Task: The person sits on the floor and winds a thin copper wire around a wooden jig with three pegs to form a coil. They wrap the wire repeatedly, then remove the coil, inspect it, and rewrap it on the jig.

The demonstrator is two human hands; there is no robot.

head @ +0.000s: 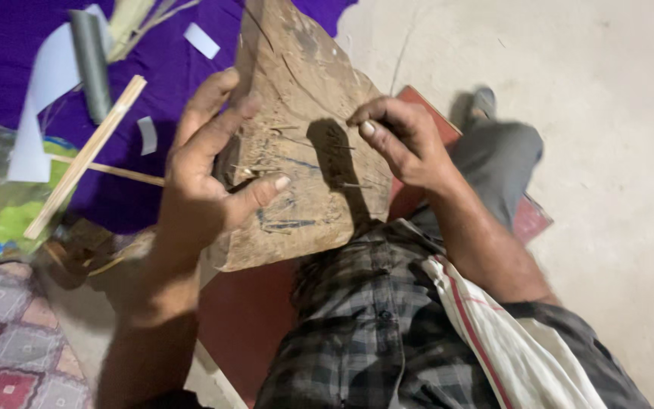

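2 hands: left hand (204,178) grips 1 wood board (297,113), right hand (403,140) pinches sliver.

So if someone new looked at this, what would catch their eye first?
Probably the worn wooden board at centre, gripped along its left edge by the left hand, while the right hand pinches a thin sliver against its face. Next, the purple cloth at upper left, strewn with bamboo sticks and paper scraps.

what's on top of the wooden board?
On the wooden board: thin splinter-like sticks, blue marks, the left hand gripping its edge, the right hand pinching something thin. Beneath the hands is hidden.
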